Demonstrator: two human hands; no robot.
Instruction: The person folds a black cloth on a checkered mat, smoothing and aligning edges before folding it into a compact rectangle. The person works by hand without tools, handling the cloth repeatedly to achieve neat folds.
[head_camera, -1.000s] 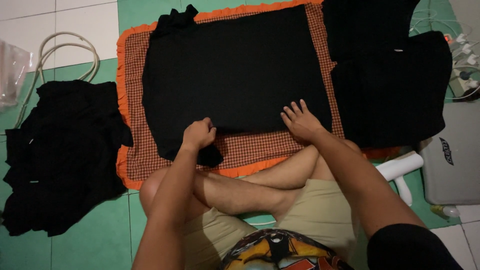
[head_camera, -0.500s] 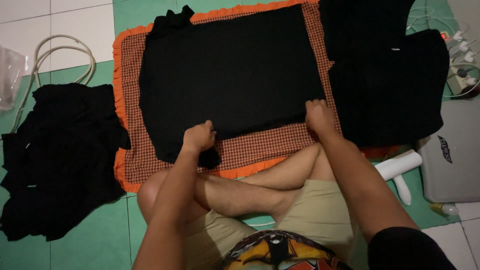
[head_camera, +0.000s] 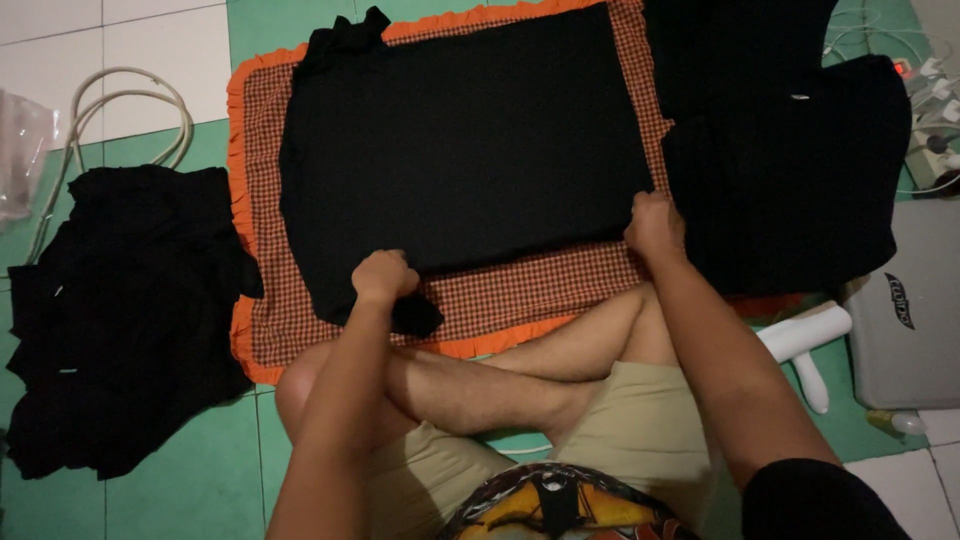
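Black garment (head_camera: 460, 150) lies spread flat, folded to a rough rectangle, on a checked mat (head_camera: 520, 290) with an orange frilled border. The mat sits on a green and white tiled floor (head_camera: 160, 480). A bunched bit of the garment sticks out at the far left corner, another small fold at the near left corner.

Left hand (head_camera: 383, 277): closed into a fist on the near left edge of the garment, fabric pinched inside the curled fingers. A crumpled tail of black cloth hangs just below the fist onto the mat.

Right hand (head_camera: 655, 225): fingers curled down over the near right corner of the garment, gripping the edge. How much cloth is inside the grip cannot be told; black on black with what lies beside it.

Person sits cross-legged at the mat's near edge, bare legs (head_camera: 480, 375), beige shorts.

Left of the mat: a loose heap of black clothes (head_camera: 120, 310) on the floor, a coiled pale hose (head_camera: 130, 110) beyond it, a clear plastic bag (head_camera: 22, 150) at the frame edge.

Right of the mat: a pile of black clothes (head_camera: 790, 170) overlapping the mat's right side, just beside the right hand. Further right, a grey flat case (head_camera: 905, 320), a white tube-shaped object (head_camera: 805, 335), and a tangle of cables and plugs (head_camera: 930, 110).
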